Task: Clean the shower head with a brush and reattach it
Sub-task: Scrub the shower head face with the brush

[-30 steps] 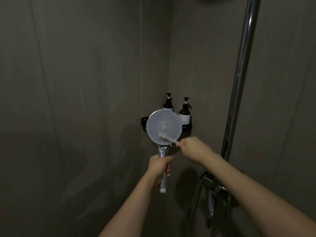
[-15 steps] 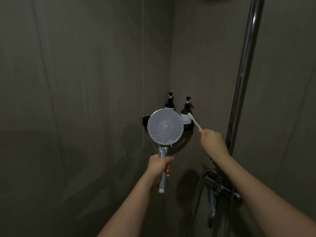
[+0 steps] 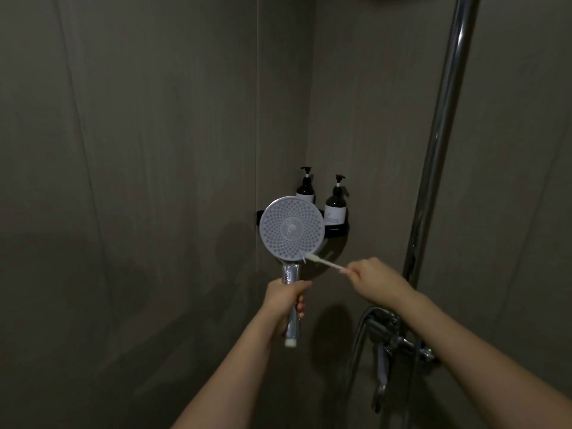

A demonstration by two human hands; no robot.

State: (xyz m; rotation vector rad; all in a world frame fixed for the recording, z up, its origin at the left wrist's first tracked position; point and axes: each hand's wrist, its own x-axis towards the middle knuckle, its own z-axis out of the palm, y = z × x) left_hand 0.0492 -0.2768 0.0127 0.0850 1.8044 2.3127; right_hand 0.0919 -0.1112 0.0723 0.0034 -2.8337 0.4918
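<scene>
Scrubbing is the step in hand: our left hand wraps its grip round the shower head handle, just before the corner shelf, while our right hand pinches the brush against its lower rim. Next, we judge, more strokes across the face.

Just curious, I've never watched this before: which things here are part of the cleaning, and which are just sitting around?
In use:
shower head, held by left hand
brush, held by right hand

Sitting around:
two pump bottles
corner shelf
tap
riser pipe
</scene>
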